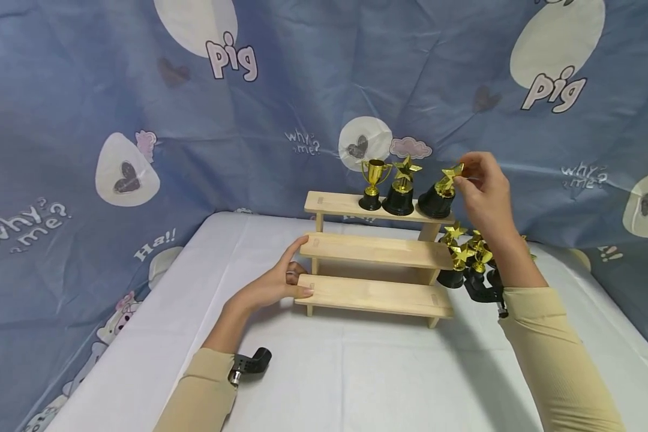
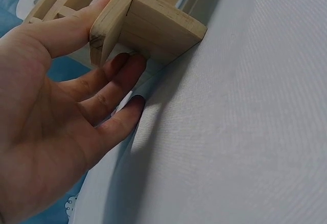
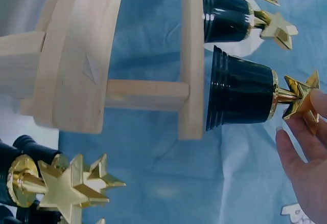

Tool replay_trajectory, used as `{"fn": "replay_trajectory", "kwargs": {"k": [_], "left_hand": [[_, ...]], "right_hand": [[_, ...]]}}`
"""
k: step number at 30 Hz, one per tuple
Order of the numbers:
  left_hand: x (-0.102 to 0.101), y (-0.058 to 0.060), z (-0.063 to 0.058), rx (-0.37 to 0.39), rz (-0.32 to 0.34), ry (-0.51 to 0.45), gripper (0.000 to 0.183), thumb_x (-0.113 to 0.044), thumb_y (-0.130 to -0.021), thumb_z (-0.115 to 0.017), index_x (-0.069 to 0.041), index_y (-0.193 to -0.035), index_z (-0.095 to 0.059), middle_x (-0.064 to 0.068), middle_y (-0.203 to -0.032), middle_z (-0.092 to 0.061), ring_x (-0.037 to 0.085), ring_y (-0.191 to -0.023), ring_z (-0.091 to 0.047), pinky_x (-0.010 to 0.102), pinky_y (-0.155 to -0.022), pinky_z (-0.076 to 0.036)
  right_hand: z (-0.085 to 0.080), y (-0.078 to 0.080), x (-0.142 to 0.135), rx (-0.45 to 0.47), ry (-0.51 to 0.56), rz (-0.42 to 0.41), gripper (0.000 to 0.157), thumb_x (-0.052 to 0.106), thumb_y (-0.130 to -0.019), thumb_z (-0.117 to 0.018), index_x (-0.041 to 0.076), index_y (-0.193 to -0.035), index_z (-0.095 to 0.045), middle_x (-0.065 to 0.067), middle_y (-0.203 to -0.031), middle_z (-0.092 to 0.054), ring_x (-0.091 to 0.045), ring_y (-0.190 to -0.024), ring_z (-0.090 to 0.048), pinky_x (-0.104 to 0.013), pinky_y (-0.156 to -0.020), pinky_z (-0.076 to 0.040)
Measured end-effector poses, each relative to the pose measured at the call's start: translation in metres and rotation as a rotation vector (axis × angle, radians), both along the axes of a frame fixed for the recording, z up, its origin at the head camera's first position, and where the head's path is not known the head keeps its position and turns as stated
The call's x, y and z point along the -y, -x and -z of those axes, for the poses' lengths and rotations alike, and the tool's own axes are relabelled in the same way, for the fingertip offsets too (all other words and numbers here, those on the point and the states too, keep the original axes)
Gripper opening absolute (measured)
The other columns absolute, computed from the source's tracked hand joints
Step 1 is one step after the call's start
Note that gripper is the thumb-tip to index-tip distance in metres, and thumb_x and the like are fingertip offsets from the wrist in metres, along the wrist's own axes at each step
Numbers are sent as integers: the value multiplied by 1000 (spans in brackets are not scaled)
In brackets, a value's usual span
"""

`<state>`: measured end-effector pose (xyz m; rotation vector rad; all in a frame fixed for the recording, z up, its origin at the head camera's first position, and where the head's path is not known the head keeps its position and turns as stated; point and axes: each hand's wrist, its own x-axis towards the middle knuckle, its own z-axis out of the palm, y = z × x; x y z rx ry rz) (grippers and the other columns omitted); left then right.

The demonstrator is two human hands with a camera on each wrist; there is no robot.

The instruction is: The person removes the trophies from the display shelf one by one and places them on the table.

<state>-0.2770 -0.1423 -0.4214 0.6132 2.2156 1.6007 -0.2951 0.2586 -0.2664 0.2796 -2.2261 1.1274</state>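
A three-step wooden display stand (image 1: pixel 375 249) stands on the white cloth. My left hand (image 1: pixel 272 282) holds its left end, thumb on the lowest step (image 2: pixel 153 27) and the other fingers at the edge and underneath. At the right end of the top step, my right hand (image 1: pixel 486 189) pinches the gold star of a star trophy (image 1: pixel 436 201) with a black base. This trophy leans slightly, and in the right wrist view its base (image 3: pixel 240 88) shows a thin gap from the step. Beside it stand another star trophy (image 1: pixel 399 195) and a gold cup trophy (image 1: pixel 372 186).
Several more trophies (image 1: pixel 452 276) stand on the cloth at the stand's right side, partly hidden by my right forearm. A blue printed curtain (image 1: pixel 281 90) hangs behind the white-covered table (image 1: pixel 302 372). Each wrist wears a black camera mount (image 1: pixel 251 362).
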Motion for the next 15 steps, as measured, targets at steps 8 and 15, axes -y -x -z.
{"fn": "replay_trajectory", "kwargs": {"k": [8,15], "left_hand": [[-1,1,-3,17,-1,-3,106,-19,-86,-79,-63,-147,-5,9,-105,-47,21,-82,-41,36,-77,-40],[-1,1,-1,10,4,-2,108,-18,-86,-79,-59,-150,-3,14,-112,-53,20,-84,-49,35,-78,-46]], "right_hand": [[-1,-20,-12,-3,6,10,32,10,-100,-57,9,-132,-53,19,-109,-50,0,-104,-52,-20,-94,-42],[4,-36,-21,-6,2,8,31,6,-99,-56,11,-129,-55,17,-111,-52,2,-104,-52,-15,-91,-41]]}}
